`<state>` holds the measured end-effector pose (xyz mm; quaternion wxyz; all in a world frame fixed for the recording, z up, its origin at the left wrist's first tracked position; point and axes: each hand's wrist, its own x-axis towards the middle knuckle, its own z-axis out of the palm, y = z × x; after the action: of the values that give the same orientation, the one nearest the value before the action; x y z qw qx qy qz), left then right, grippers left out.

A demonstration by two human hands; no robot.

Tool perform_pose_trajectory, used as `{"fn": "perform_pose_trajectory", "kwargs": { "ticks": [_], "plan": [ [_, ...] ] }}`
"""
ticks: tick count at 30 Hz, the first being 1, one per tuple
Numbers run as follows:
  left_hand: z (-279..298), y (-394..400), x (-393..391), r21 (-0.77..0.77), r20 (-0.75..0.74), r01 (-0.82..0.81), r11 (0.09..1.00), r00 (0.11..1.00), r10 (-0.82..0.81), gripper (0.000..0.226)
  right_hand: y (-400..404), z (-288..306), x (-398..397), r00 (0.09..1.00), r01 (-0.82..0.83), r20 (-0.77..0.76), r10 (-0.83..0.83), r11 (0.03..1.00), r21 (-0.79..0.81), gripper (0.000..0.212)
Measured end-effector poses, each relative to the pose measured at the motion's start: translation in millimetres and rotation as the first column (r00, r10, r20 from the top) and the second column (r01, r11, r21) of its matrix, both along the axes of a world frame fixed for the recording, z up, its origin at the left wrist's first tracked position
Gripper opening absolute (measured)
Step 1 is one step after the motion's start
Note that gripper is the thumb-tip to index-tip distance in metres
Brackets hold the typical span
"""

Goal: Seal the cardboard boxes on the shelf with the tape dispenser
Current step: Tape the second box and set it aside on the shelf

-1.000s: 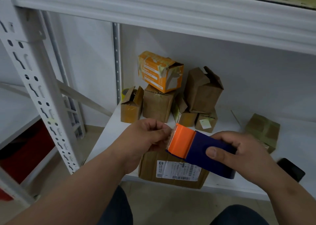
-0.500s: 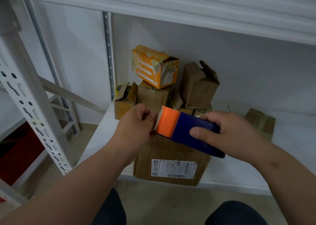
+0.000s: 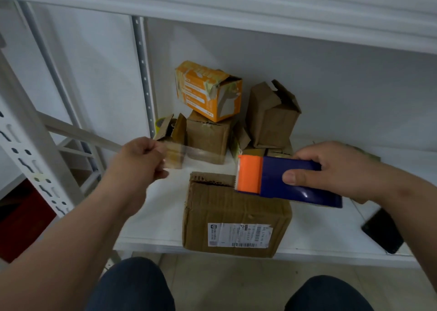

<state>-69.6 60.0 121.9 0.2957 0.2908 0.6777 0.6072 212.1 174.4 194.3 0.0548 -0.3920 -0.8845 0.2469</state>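
Note:
My right hand (image 3: 340, 168) grips a blue tape dispenser (image 3: 283, 180) with an orange head, held just above the far right top of a brown cardboard box (image 3: 234, 218) with a white label. That box stands at the front edge of the white shelf (image 3: 160, 218), its top seam partly open. My left hand (image 3: 142, 161) pinches the end of a clear tape strip (image 3: 201, 158), which stretches taut from the dispenser's head leftward, above the shelf.
At the back stands a pile of small boxes: an orange box (image 3: 208, 90) on a brown one (image 3: 208, 138), an open-flapped small box (image 3: 172, 140), a crumpled tall box (image 3: 272, 114). A black phone (image 3: 383, 230) lies at the shelf's right front. A perforated upright (image 3: 30, 145) stands left.
My left hand has pulled away to the left, drawing a long strip of tape out of the dispenser. The dispenser has shifted right over the labelled box.

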Motion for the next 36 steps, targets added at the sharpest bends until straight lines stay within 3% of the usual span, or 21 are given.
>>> {"fn": "perform_pose_trajectory", "kwargs": {
  "ticks": [7,10,15,23,36],
  "plan": [
    [-23,4,-4,-0.128,0.131,0.025,0.991,0.991,-0.008,0.012,19,7,18,0.983,0.144,0.12,-0.138,0.988,-0.05,0.054],
    [-33,13,-3,-0.153,0.248,0.021,0.988,0.969,0.018,0.01,25,5,12,0.971,0.152,0.194,-0.137,0.987,-0.061,0.055],
    [-39,21,-12,-0.189,0.36,0.009,0.982,0.931,0.06,0.007,37,6,-1,0.952,0.18,0.264,-0.153,0.98,-0.08,0.038],
    [-51,25,-17,-0.225,0.511,0.044,0.973,0.856,0.079,0.006,48,13,-24,0.907,0.173,0.404,-0.123,0.981,-0.089,0.04],
    [-65,21,-10,-0.248,0.588,0.013,0.969,0.797,0.14,0.006,53,2,-47,0.809,0.164,0.58,-0.094,0.984,-0.069,0.041]
  ]
}}
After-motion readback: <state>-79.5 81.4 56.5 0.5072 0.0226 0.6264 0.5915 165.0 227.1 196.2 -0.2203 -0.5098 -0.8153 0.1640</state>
